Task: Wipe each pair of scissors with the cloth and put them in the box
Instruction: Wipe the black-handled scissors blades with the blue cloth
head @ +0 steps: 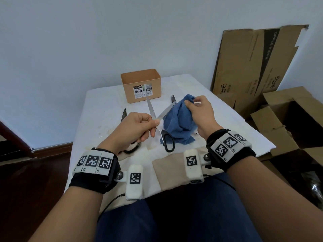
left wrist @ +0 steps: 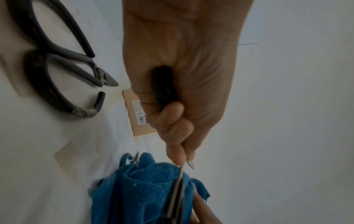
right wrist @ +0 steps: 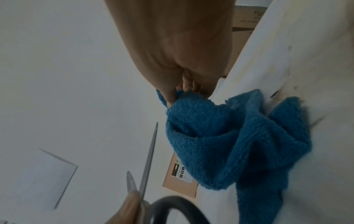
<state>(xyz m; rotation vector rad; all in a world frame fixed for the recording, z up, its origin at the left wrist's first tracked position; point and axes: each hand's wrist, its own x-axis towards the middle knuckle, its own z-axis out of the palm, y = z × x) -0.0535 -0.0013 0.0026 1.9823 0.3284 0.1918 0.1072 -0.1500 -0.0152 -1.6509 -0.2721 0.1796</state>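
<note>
My left hand (head: 148, 127) grips a black-handled pair of scissors (head: 168, 142) near the pivot, above the table. Its blades are spread: one points up toward the orange box (head: 141, 84), the other runs to the blue cloth (head: 178, 123). In the left wrist view the left hand (left wrist: 180, 151) holds the scissors (left wrist: 177, 191) with a blade edge lying against the cloth (left wrist: 145, 189). My right hand (head: 190, 103) pinches the cloth's top corner and holds it up; the right hand (right wrist: 172, 95) shows the same pinch on the cloth (right wrist: 220, 144), beside the scissors (right wrist: 148, 159).
A second black pair of scissors (head: 130, 150) lies under my left hand, also shown as black scissors (left wrist: 57, 68). A third pair's tips (head: 173, 98) poke out behind the cloth. The table (head: 104, 105) has a white cover. Cardboard boxes (head: 279, 119) stand to the right.
</note>
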